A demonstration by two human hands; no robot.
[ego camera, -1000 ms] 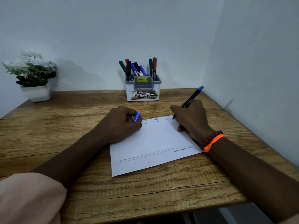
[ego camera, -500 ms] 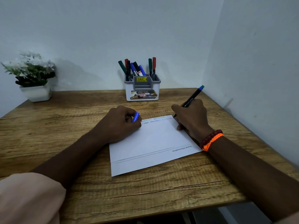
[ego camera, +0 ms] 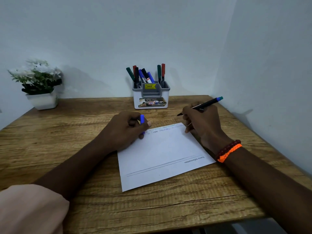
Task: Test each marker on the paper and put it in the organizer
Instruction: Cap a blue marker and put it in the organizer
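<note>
the right hand (ego camera: pixel 204 122) grips a black marker (ego camera: pixel 200 106) with a blue-green end, fingers curled round its barrel. the marker is tilted, its tip pointing left and lifted just off the far edge of the paper (ego camera: pixel 162 154), over the worktop (ego camera: pixel 67 132). the left hand (ego camera: pixel 125 130) rests on the paper's far left corner with its fingers curled round a blue cap (ego camera: pixel 142 119), which stands out between the fingertips. the two hands are apart, one at each far corner of the sheet. rows of small zigzag marks in several colours run along the paper's far edge between the hands. the organizer (ego camera: pixel 151 96), white with a grey top and a yellow price sticker, stands at the back of the worktop against the wall, beyond the paper. it holds several markers upright or leaning: green, red, black and blue. a white pot of white flowers (ego camera: pixel 38 81) sits in the far left corner. an orange band and dark beads (ego camera: pixel 228 150) circle the right wrist.
</note>
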